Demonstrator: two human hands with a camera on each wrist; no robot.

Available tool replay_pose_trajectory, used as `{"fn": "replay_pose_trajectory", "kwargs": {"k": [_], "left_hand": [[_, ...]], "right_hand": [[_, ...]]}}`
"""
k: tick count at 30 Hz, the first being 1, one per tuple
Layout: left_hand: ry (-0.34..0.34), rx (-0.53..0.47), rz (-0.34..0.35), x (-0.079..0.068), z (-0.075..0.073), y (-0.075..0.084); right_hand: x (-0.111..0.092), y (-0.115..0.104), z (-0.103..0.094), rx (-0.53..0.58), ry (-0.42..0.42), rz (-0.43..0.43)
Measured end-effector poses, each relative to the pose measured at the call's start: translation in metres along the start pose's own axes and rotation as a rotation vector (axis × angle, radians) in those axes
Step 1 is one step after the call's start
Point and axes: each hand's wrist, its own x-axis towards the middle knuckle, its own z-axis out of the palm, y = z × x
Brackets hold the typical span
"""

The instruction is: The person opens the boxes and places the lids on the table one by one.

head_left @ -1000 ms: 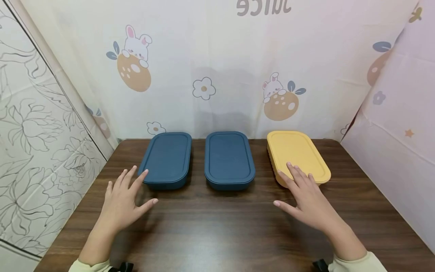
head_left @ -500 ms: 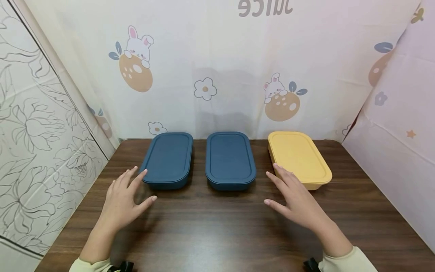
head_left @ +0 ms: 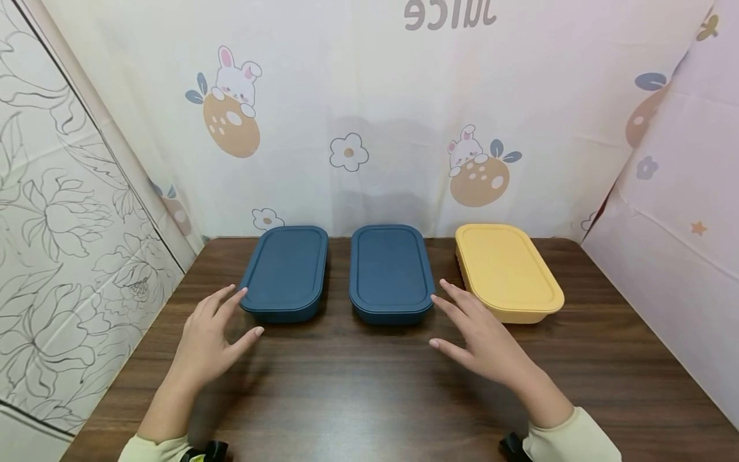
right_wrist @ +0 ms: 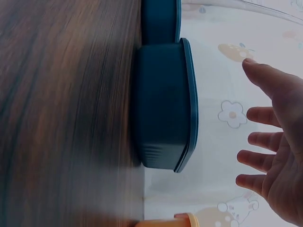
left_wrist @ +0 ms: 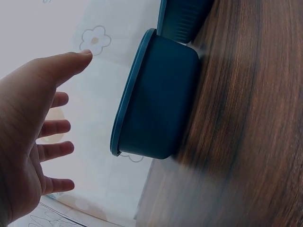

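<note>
Three lidded food containers stand in a row towards the back of the table. The left blue container and the middle blue container match; the right one is a yellow container. My left hand hovers at the near left corner of the left blue container, fingers spread, holding nothing. Over the table between the middle blue and yellow containers, my right hand has its fingers extended, fingertips near the middle container's right front corner. Both wrist views show the palms apart from the containers.
The dark wood-grain table ends at a patterned curtain right behind the containers. A white panel with flower drawings stands along the left side, and another cloth hangs at the right.
My right hand has moved left, from over the yellow container's front towards the middle blue one. The left hand has barely shifted. All the containers stay in place.
</note>
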Motion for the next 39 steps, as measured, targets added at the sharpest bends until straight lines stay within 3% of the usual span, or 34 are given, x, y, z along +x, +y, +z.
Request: {"fn": "replay_pose_trajectory", "kwargs": {"k": [18, 29, 39], "left_hand": [[0.040, -0.070, 0.021, 0.002, -0.001, -0.005], [0.091, -0.088, 0.042, 0.004, 0.002, -0.015], [0.097, -0.102, 0.035, 0.006, 0.003, -0.021]], "right_hand": [[0.016, -0.010, 0.016, 0.027, 0.032, -0.119], [0.026, -0.017, 0.025, 0.048, 0.014, -0.134], [0.035, -0.023, 0.031, 0.069, 0.000, -0.140]]}}
